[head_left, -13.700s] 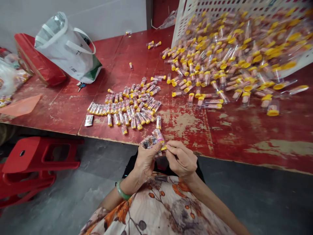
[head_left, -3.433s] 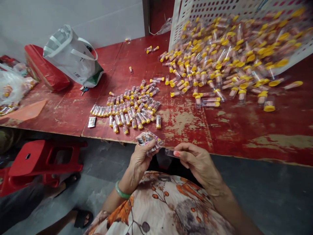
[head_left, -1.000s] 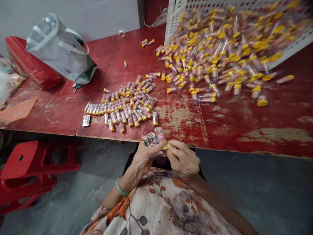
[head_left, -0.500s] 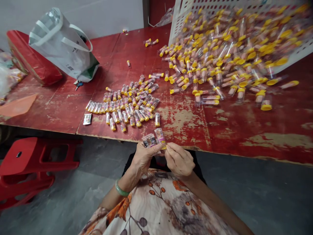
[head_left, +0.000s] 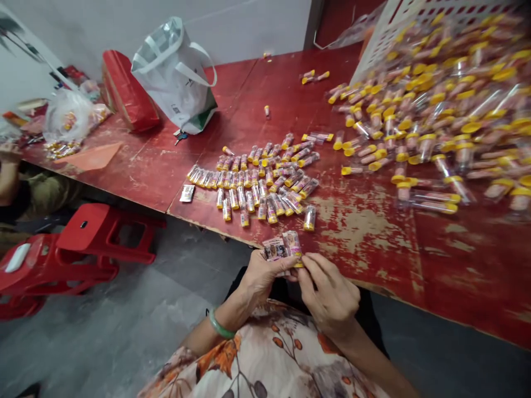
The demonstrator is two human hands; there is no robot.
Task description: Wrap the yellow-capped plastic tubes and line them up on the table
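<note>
My left hand point(head_left: 257, 279) is closed around a small stack of printed labels point(head_left: 274, 249) at the table's front edge, its thumb laid across them. Beside the stack, a small tube point(head_left: 292, 243) with a printed front and a yellow lower end stands between the hands. Thumb and fingertips of my right hand point(head_left: 332, 293) pinch it at the yellow end; the exact grip is partly hidden. Just beyond lies one labelled tube point(head_left: 309, 218) with a yellow cap. Rows of similar labelled tubes point(head_left: 249, 179) cover the table behind it.
Many unlabelled yellow-capped tubes point(head_left: 423, 121) spill from a white perforated basket point(head_left: 377, 47) on the red table point(head_left: 373, 237). A white bag point(head_left: 170, 77), red bag point(head_left: 126, 94), keys point(head_left: 180, 135) and silver packet point(head_left: 187, 193) are leftward. Red stools point(head_left: 103, 226) and another person's arm point(head_left: 8, 174) are farther left.
The view has swung left, so the table's things appear farther right and the other person's arm shows. Both hands keep hold of the labels and tube, with little visible change.
</note>
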